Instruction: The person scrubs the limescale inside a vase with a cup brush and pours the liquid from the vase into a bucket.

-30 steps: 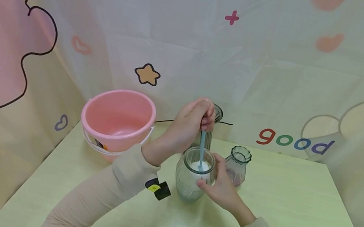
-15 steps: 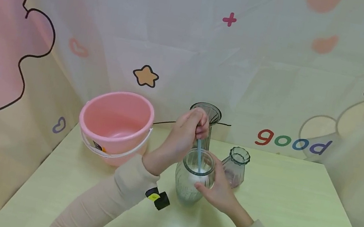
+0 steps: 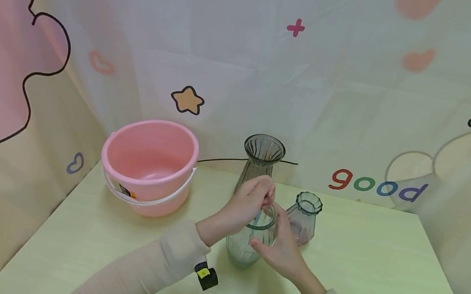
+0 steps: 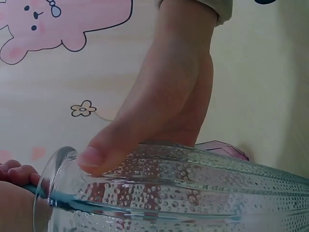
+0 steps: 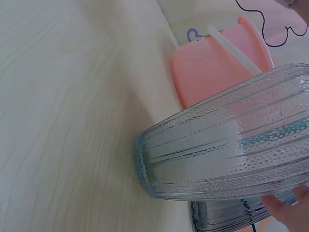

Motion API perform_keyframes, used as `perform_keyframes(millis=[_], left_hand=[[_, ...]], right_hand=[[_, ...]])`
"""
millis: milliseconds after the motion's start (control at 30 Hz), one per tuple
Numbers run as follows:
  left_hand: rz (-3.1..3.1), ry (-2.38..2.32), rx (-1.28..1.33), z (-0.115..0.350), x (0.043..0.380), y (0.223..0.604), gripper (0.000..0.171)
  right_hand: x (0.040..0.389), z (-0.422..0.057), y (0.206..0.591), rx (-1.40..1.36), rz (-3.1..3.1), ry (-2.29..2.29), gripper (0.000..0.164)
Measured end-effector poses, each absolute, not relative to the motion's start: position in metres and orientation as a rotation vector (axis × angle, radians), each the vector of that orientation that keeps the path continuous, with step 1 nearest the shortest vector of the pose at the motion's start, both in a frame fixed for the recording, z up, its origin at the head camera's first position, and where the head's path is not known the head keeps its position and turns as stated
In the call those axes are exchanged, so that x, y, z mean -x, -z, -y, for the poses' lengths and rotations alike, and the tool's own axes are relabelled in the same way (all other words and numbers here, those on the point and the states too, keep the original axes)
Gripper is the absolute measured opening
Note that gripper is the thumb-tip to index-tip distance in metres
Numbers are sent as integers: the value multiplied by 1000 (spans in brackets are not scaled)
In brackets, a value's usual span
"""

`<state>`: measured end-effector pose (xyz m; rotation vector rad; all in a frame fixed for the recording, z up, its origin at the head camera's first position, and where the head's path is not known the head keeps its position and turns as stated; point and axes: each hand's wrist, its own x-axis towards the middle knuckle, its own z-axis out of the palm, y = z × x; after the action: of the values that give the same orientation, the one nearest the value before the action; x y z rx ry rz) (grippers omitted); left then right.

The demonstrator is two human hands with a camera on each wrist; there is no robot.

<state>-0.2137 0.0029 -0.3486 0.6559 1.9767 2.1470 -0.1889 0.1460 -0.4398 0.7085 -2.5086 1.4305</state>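
Note:
My left hand [image 3: 249,204] grips the blue handle [image 3: 257,217] of what looks like a bottle brush, right at the mouth of a clear ribbed glass vase [image 3: 241,248]. Inside the vase, the right wrist view shows the brush's whitish head [image 5: 193,162] low down near the base, blurred by the glass. With thumb in front and fingers behind, my right hand [image 3: 285,253] holds the vase's right side just below the rim. The left wrist view has the right thumb pressed to the dimpled glass vase [image 4: 193,188] and part of the left hand [image 4: 17,208] at the rim.
Behind the vase stands a tall grey glass vase [image 3: 264,149] with a flared mouth. A small faceted glass vase [image 3: 304,219] is close behind the right hand. The pink bucket [image 3: 146,194] with a white handle sits at the left. A printed curtain [image 3: 228,82] surrounds the table [image 3: 382,278].
My left hand has moved down to the vase's rim, and the brush has gone deeper into the vase. The tall grey vase behind has come into fuller view. My right hand stays in place.

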Motion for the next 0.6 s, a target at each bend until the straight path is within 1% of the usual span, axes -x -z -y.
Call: perform_keyframes(millis=[233,333,467,600], left_hand=[[-1959,-2190,-628,-3,209,344,23],[-1950,-2198,-670,-3,206,339,22],[-1935,-2202,-778,-3,201,324,24],[-1910,-2209,-885,-1,196,299,25]], right_hand=[[190,-143,442,-685,2515,-1413,86],[190,-143,442,-682,2517,-1415,84],[190,-143,442,-664,2529,-1423,85],[189,-144,440,-641,2528,-1439,87]])
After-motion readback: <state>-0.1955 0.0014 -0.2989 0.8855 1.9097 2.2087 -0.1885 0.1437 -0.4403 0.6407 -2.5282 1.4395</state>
